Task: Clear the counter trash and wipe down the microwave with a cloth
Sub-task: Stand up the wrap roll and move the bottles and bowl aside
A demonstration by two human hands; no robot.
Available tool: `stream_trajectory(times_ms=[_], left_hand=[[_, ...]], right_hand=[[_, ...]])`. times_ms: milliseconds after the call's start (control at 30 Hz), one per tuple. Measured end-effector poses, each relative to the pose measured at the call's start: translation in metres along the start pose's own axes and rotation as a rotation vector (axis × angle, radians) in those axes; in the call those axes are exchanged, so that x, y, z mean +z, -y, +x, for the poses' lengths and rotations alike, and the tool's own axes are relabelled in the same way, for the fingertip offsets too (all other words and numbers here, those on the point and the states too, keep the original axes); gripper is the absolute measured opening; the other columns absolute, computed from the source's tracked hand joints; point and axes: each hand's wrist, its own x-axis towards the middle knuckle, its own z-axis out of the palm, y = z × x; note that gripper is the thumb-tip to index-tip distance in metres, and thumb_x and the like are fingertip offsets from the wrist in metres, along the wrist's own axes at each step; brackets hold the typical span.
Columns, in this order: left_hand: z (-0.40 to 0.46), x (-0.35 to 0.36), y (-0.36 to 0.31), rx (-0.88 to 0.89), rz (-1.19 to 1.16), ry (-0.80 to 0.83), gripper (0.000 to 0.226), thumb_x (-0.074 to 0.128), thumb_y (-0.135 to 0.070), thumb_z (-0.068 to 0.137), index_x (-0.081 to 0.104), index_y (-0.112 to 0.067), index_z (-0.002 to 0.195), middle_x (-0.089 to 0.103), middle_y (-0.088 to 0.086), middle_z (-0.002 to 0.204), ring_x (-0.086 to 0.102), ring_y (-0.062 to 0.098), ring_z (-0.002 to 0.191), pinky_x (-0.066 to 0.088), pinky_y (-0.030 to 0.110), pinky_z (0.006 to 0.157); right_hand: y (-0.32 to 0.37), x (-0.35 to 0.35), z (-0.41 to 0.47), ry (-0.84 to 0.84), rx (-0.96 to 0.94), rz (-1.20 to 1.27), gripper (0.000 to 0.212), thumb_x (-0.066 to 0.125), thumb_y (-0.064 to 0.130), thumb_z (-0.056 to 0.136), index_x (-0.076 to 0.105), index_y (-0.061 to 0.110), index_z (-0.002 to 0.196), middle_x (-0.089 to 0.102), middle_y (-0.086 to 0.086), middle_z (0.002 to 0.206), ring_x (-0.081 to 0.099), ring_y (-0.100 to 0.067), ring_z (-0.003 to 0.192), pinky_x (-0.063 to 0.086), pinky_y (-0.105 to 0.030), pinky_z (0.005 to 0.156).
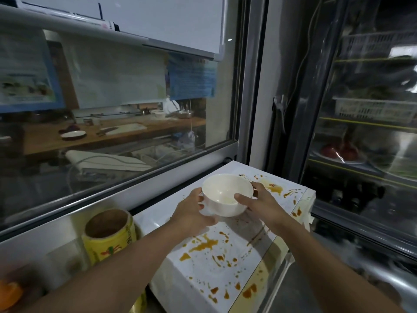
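Observation:
A white bowl (225,195) is held above the white microwave (209,256), whose top is splashed with orange-brown sauce stains. My left hand (191,211) grips the bowl's left side and underside. My right hand (259,199) grips its right side, thumb over the rim. The bowl looks empty apart from a faint residue at the bottom. No cloth is in view.
A yellow roll of labels (110,236) stands left of the microwave on a steel ledge. Behind runs a glass window (112,109) onto a kitchen counter. A glass-door fridge (365,132) stands at the right. Something orange (9,294) lies at the bottom left corner.

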Motion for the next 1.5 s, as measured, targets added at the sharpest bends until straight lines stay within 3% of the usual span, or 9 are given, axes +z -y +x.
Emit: stream_trajectory(times_ms=[233,367,633,967,1100,1200,1267,1400,1500], left_hand=[[-0.039,-0.024,0.009,0.062,-0.121,-0.058,0.089,0.081,-0.013,0.069,0.031,-0.025,0.142,0.046,-0.006,0.132,0.051,0.013,0.118,0.051,0.026,0.081],[-0.073,-0.045,0.02,0.107,-0.172,-0.129,0.089,0.082,-0.009,0.067,0.034,-0.02,0.142,0.049,0.0,0.133,0.052,0.018,0.117,0.05,0.042,0.095],[-0.164,-0.088,0.055,0.106,-0.154,-0.176,0.087,0.08,-0.012,0.07,0.032,-0.025,0.141,0.05,-0.007,0.131,0.052,0.015,0.117,0.047,0.041,0.1],[-0.28,-0.129,0.133,-0.014,-0.175,-0.155,0.077,0.077,-0.003,0.071,0.038,-0.018,0.135,0.053,-0.004,0.128,0.056,0.011,0.108,0.051,0.026,0.09],[-0.316,-0.135,0.169,-0.162,-0.188,-0.17,0.086,0.079,-0.004,0.07,0.033,-0.017,0.141,0.05,0.003,0.13,0.052,0.02,0.115,0.048,0.04,0.098],[-0.34,-0.136,0.193,-0.212,-0.185,-0.169,0.077,0.078,-0.004,0.071,0.038,-0.015,0.136,0.052,0.002,0.127,0.052,0.019,0.114,0.046,0.032,0.094],[-0.352,-0.137,0.207,-0.264,-0.156,-0.176,0.074,0.079,-0.007,0.072,0.04,-0.018,0.134,0.051,-0.004,0.122,0.052,0.016,0.111,0.046,0.029,0.092],[-0.367,-0.136,0.234,-0.361,-0.175,-0.188,0.077,0.08,-0.008,0.07,0.04,-0.02,0.134,0.054,0.002,0.129,0.054,0.021,0.114,0.049,0.04,0.096],[-0.372,-0.132,0.246,-0.397,-0.156,-0.17,0.073,0.077,-0.007,0.074,0.042,-0.021,0.136,0.052,0.002,0.134,0.052,0.019,0.116,0.047,0.03,0.094]], right_hand=[[0.023,0.02,-0.024,-0.01,0.023,0.034,0.045,0.064,0.01,0.084,0.045,0.027,0.121,0.056,-0.011,0.111,0.059,-0.028,0.099,0.052,-0.044,0.092],[0.041,0.042,-0.056,0.012,0.007,0.05,0.043,0.059,0.003,0.083,0.046,0.024,0.117,0.056,-0.011,0.112,0.059,-0.027,0.098,0.056,-0.041,0.083],[0.065,0.107,-0.13,0.018,0.048,-0.047,0.047,0.055,-0.003,0.082,0.043,0.02,0.121,0.048,-0.011,0.12,0.056,-0.031,0.102,0.057,-0.029,0.056],[0.039,0.198,-0.219,0.161,0.245,-0.052,0.036,0.048,-0.003,0.085,0.043,0.015,0.116,0.046,-0.013,0.127,0.054,-0.035,0.107,0.056,-0.036,0.059],[0.013,0.231,-0.245,0.186,0.258,-0.103,0.033,0.046,-0.005,0.083,0.046,0.015,0.109,0.047,-0.012,0.121,0.053,-0.035,0.108,0.058,-0.044,0.068],[-0.006,0.253,-0.259,0.213,0.254,-0.156,0.037,0.046,-0.005,0.083,0.047,0.014,0.114,0.049,-0.011,0.118,0.053,-0.033,0.107,0.058,-0.05,0.072],[-0.015,0.266,-0.266,0.223,0.269,-0.213,0.041,0.046,-0.005,0.084,0.046,0.013,0.121,0.048,-0.006,0.114,0.052,-0.028,0.105,0.058,-0.045,0.071],[-0.04,0.288,-0.272,0.26,0.259,-0.323,0.045,0.049,-0.001,0.083,0.047,0.017,0.125,0.051,-0.002,0.113,0.052,-0.022,0.096,0.059,-0.041,0.068],[-0.061,0.304,-0.271,0.258,0.268,-0.411,0.049,0.05,-0.001,0.083,0.046,0.015,0.129,0.054,-0.008,0.123,0.053,-0.026,0.101,0.059,-0.044,0.071]])
